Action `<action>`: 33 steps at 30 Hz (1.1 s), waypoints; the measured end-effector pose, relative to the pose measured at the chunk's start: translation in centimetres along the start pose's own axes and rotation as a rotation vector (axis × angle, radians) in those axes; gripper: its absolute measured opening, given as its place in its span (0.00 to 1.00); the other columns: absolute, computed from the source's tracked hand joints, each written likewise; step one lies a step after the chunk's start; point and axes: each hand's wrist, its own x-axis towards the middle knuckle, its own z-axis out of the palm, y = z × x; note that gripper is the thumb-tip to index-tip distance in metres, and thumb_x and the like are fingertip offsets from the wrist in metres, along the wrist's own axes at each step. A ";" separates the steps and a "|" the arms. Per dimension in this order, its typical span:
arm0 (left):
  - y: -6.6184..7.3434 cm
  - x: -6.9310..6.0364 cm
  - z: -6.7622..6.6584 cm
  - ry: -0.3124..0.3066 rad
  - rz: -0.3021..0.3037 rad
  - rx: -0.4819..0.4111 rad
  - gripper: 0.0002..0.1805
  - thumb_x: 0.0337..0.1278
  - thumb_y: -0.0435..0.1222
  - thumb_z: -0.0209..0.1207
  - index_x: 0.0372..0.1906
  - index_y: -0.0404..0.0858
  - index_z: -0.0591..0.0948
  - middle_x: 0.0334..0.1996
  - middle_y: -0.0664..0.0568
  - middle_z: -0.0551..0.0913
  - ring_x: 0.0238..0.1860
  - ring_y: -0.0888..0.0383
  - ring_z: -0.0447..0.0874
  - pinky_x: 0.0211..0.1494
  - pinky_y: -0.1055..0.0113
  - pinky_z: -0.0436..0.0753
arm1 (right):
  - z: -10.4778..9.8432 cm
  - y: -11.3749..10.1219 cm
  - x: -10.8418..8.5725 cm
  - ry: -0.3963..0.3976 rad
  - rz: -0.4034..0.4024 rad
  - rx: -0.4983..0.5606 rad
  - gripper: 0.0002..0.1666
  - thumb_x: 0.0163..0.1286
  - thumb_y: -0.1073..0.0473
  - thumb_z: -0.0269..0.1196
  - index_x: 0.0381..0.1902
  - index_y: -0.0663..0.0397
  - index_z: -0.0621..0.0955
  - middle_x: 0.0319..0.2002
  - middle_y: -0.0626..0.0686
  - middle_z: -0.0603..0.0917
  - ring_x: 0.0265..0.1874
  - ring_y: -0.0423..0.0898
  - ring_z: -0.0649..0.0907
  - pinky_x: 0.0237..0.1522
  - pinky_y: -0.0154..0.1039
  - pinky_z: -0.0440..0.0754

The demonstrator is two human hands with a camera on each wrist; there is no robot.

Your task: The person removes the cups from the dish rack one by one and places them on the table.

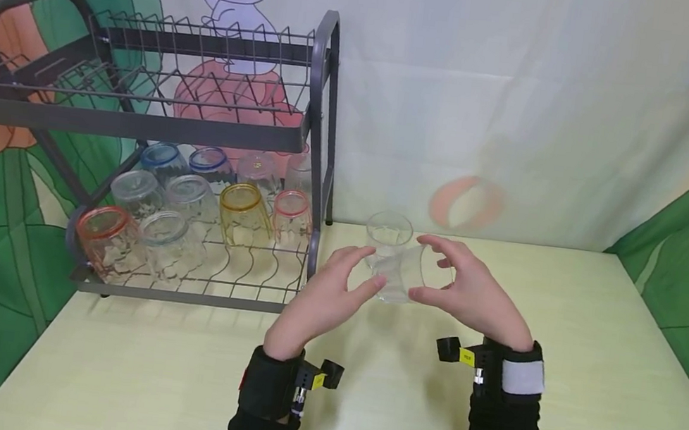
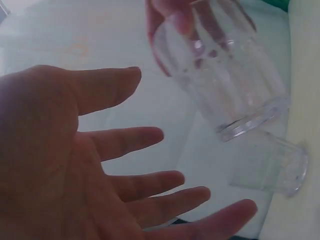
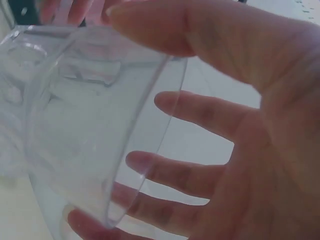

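Note:
A clear drinking glass (image 1: 400,274) is held tilted above the table by my right hand (image 1: 473,290). Thumb and fingers grip it around its wide rim end, as the right wrist view shows on the glass (image 3: 85,115). My left hand (image 1: 325,294) is by the base end of that glass. In the left wrist view the left fingers (image 2: 160,207) are spread and relaxed, apart from the glass (image 2: 240,85), holding nothing. A second clear glass (image 1: 390,229) stands on the table just behind the held one.
At the left stands a dark two-tier dish rack (image 1: 138,125). Its lower tier carries several glasses, seemingly upside down, among them a yellow glass (image 1: 245,218) and a red-tinted glass (image 1: 291,219). A printed curtain (image 1: 521,122) hangs behind the pale table (image 1: 587,377).

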 end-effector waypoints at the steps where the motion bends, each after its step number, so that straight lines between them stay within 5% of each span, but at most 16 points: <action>1: 0.2 -0.4 -0.4 -0.002 -0.006 0.029 0.33 0.69 0.50 0.55 0.73 0.42 0.65 0.71 0.46 0.64 0.70 0.50 0.63 0.68 0.51 0.67 | 0.1 0.2 0.1 0.007 0.011 -0.022 0.45 0.58 0.48 0.73 0.71 0.40 0.67 0.67 0.46 0.68 0.59 0.57 0.73 0.51 0.54 0.78; 8: 1.0 -2.9 -3.4 0.006 -0.104 0.141 0.33 0.68 0.51 0.56 0.72 0.43 0.66 0.70 0.47 0.67 0.70 0.49 0.64 0.68 0.52 0.66 | -0.1 1.5 1.0 0.080 0.088 -0.162 0.44 0.60 0.51 0.71 0.72 0.48 0.67 0.67 0.58 0.67 0.63 0.60 0.68 0.59 0.60 0.70; 17: 1.2 -5.2 -7.3 0.014 -0.139 0.115 0.33 0.69 0.54 0.54 0.74 0.49 0.64 0.64 0.46 0.73 0.62 0.46 0.73 0.57 0.49 0.76 | -0.2 2.4 3.2 0.120 0.142 -0.256 0.45 0.60 0.53 0.70 0.72 0.55 0.66 0.65 0.68 0.66 0.62 0.67 0.66 0.56 0.66 0.70; 33: -2.0 -6.4 -10.4 0.113 -0.235 0.222 0.34 0.69 0.55 0.52 0.73 0.45 0.64 0.64 0.41 0.72 0.61 0.41 0.73 0.56 0.44 0.75 | -1.2 3.6 7.2 0.066 0.169 -0.330 0.44 0.61 0.49 0.69 0.71 0.56 0.66 0.63 0.69 0.69 0.59 0.68 0.68 0.52 0.67 0.72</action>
